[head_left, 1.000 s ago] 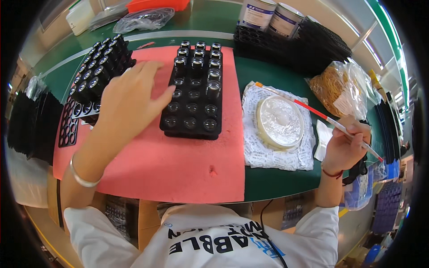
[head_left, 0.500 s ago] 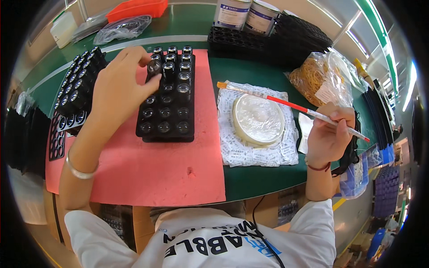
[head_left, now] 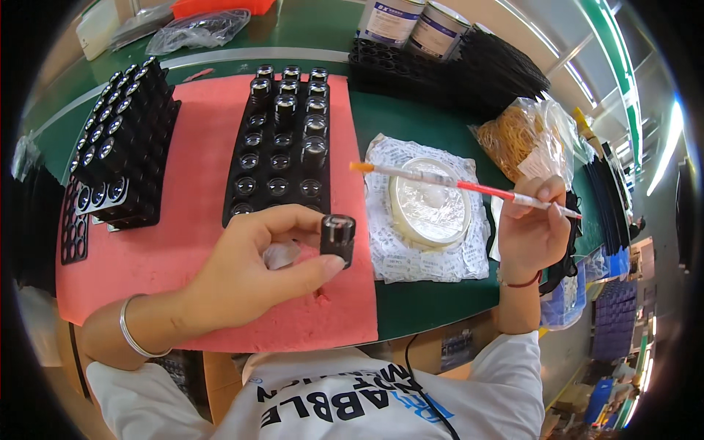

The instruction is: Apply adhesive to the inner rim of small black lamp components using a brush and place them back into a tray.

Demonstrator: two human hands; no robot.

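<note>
Between thumb and fingertips, my left hand (head_left: 257, 268) grips a short black cylinder with a glossy top (head_left: 338, 240), raised over the near right part of the pink mat (head_left: 198, 293). Beyond that hand is a black tray (head_left: 277, 163) with round pockets; several similar cylinders stand in its far rows and right column. My right hand (head_left: 539, 227) holds a thin brush (head_left: 477, 188) with a red and white handle, its yellowish tip pointing left. Under the brush sits a round shallow dish (head_left: 431, 205) covered with clear film, on a white printed packet sheet (head_left: 396, 257).
Stacked trays of black cylinders (head_left: 125, 139) stand at the left. Two paint-type cans (head_left: 389, 20) and piled black trays (head_left: 469, 77) are at the back. A clear bag of yellow rubber bands (head_left: 517, 136) lies far right; a red bin (head_left: 220, 7) is at the back left.
My left hand has lifted a black cylinder out of the far part of the tray and brought it nearer and to the right. The brush has shifted slightly left and lower.
</note>
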